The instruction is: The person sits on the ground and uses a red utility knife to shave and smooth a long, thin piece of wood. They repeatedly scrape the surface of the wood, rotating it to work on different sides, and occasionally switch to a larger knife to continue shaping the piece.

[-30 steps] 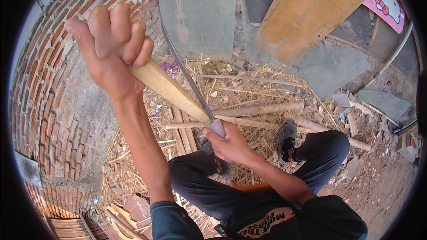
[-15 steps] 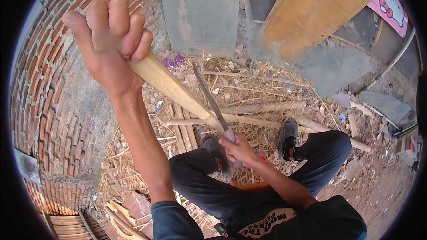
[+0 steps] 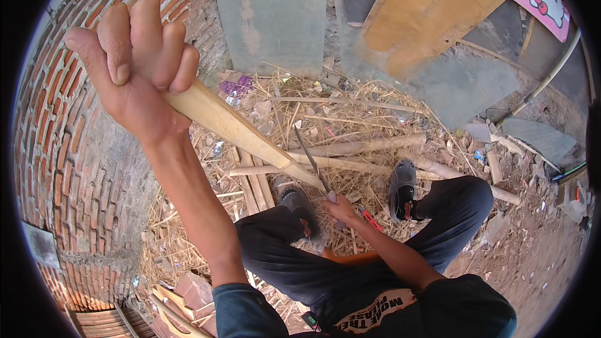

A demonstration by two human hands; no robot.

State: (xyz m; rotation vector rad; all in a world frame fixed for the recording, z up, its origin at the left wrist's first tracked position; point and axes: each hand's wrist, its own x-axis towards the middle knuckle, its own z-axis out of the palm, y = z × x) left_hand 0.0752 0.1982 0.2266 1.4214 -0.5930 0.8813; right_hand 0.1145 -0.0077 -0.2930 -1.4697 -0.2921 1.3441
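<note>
My left hand (image 3: 134, 66), raised at the upper left, is closed around the thick end of a pale, carved strip of wood (image 3: 228, 130). The strip slants down to the right and narrows to a point between my knees. My right hand (image 3: 340, 209) grips a long knife (image 3: 311, 159) by its handle, most of which the fingers hide. Its narrow blade points up and away, crossing the strip close to the thin end. Whether the edge touches the wood I cannot tell. A red-handled tool (image 3: 372, 220) lies beside my right forearm.
Straw, chips and bamboo poles (image 3: 369, 145) litter the ground around my shoes (image 3: 404, 181). A brick wall (image 3: 78, 150) rises at the left. Grey panels (image 3: 272, 19) and a brown board (image 3: 438, 9) lean at the back. Yellowish wood pieces (image 3: 169, 303) lie at the lower left.
My left hand has shifted left and slightly down with the wooden strip, its fingers slightly looser. My right hand has moved a little right, taking the knife lower and nearer the strip's tip.
</note>
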